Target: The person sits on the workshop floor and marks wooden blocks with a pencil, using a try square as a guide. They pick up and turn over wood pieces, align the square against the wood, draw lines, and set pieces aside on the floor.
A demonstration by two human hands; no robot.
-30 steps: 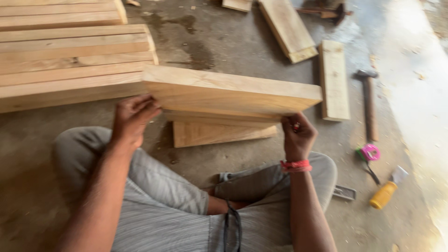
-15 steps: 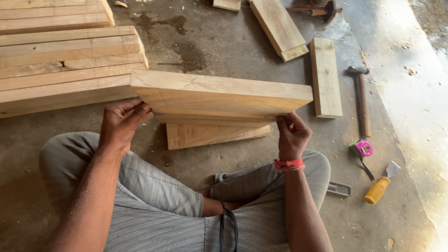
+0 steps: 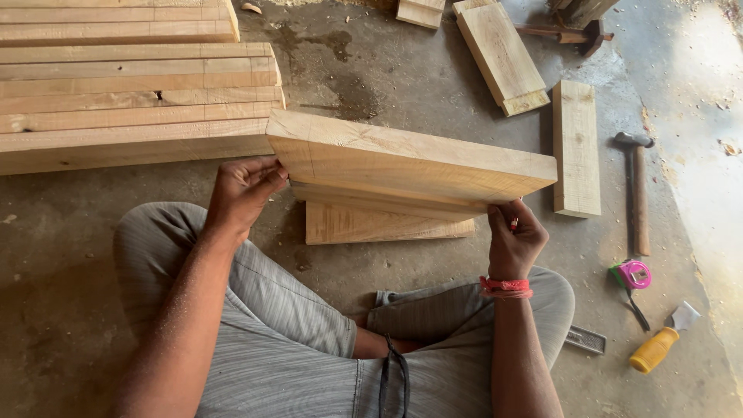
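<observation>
The wooden board (image 3: 410, 166) is held up between both hands, as a second ago. The left hand (image 3: 241, 193) grips its left end; the right hand (image 3: 515, 240) pinches the right corner. A hammer (image 3: 636, 190) lies right of it.

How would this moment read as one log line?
left hand: grips plank end | right hand: grips other end | plank: raised above short board | hammer: on floor
</observation>
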